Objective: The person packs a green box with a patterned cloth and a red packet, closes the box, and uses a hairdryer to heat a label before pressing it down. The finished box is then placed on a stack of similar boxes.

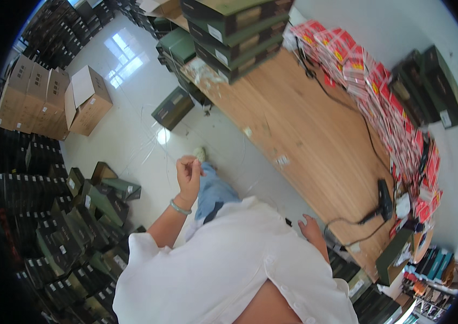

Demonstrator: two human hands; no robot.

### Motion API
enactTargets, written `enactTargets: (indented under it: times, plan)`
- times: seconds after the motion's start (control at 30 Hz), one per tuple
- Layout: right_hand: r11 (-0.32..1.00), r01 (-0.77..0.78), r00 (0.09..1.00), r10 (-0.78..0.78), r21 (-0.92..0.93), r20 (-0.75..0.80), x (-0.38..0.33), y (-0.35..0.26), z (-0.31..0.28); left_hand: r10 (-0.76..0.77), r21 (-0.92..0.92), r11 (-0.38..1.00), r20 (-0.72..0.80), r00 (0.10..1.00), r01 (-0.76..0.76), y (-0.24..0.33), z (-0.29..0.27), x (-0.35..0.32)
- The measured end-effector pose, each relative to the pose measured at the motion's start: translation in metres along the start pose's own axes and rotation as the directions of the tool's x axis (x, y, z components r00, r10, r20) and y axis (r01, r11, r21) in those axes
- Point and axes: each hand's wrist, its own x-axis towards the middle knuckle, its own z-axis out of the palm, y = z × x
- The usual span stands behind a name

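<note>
My left hand (188,171) is raised in front of my body over the floor, its fingers curled in. I see nothing in it, and a pale bangle (180,207) circles the wrist. My right hand (310,229) hangs low beside the near edge of the wooden table (299,127), fingers a little apart and holding nothing. Nearest to it on the table is a black hair dryer (383,201) with its cord. A single dark green shoebox (173,108) lies on the floor ahead of my left hand.
Stacked green shoeboxes (240,40) stand on the table's far end. Red-and-white packets (369,75) are heaped along the wall, with more boxes (429,86) behind. Brown cartons (88,100) stand far left on shiny tiles. Many shoeboxes (99,205) pile up at left.
</note>
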Motion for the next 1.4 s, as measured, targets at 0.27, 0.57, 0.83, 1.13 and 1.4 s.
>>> enactTargets:
  times: [0.27, 0.57, 0.83, 1.13, 1.4]
  plan:
    - [0.986, 0.157, 0.952, -0.164, -0.047, -0.259, 0.205, -0.271, -0.017, -0.517, 0.679, 0.553, -0.176, 0.838, 0.484, -0.262, -0.192, 0.121]
    - [0.994, -0.099, 0.798, 0.055, -0.041, -0.600, 0.411, -0.481, 0.033, -0.750, 0.940, -0.003, -0.228, 0.621, 0.341, -0.447, -0.323, 0.326]
    - [0.965, 0.094, 0.680, 0.119, 0.247, -0.723, 0.412, -0.502, 0.040, -0.810, 0.979, -0.183, -0.202, 0.550, 0.091, -0.589, -0.326, 0.425]
    - [0.941, -0.028, 0.701, 0.260, 0.338, -0.664, 0.398, -0.448, 0.039, -0.870, 0.976, -0.220, -0.193, 0.453, -0.007, -0.656, -0.329, 0.451]
    - [0.992, -0.120, 0.734, 0.109, 0.029, -0.670, 0.396, -0.438, 0.036, -0.804, 0.980, -0.115, -0.187, 0.565, 0.160, -0.644, -0.313, 0.412]
